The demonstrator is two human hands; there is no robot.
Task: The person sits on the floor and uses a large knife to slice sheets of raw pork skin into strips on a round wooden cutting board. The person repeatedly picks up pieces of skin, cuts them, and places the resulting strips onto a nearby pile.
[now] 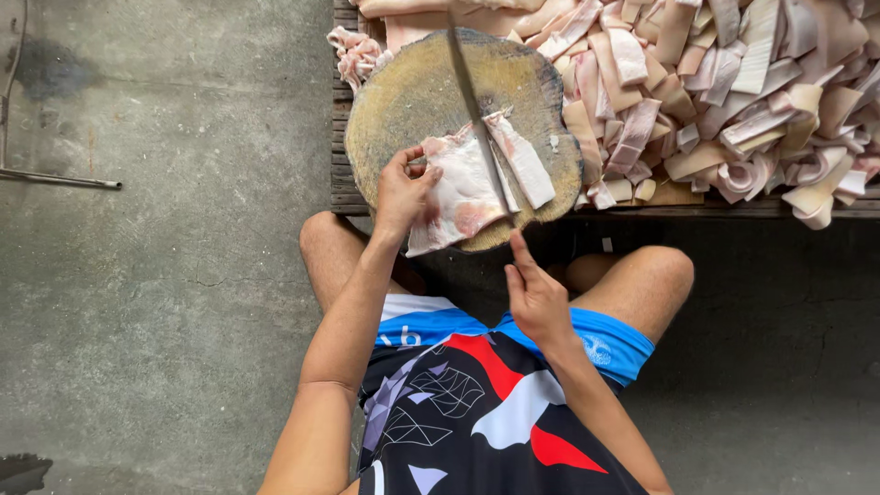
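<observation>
A pale slab of pork skin (458, 188) lies on a round wooden chopping block (403, 101). My left hand (403, 188) presses on the slab's left edge. My right hand (536, 293) grips the handle of a long knife (477, 110), index finger stretched along it. The blade runs away from me across the block and sits in the slab, between the main piece and a cut strip (521, 160) to its right.
A large heap of cut skin strips (733, 82) covers the low wooden pallet (341, 183) right of the block. More scraps (353, 55) lie at the block's upper left. My bare knees sit below the block. Grey concrete floor (165, 275) spreads left, with a metal rod (64, 177).
</observation>
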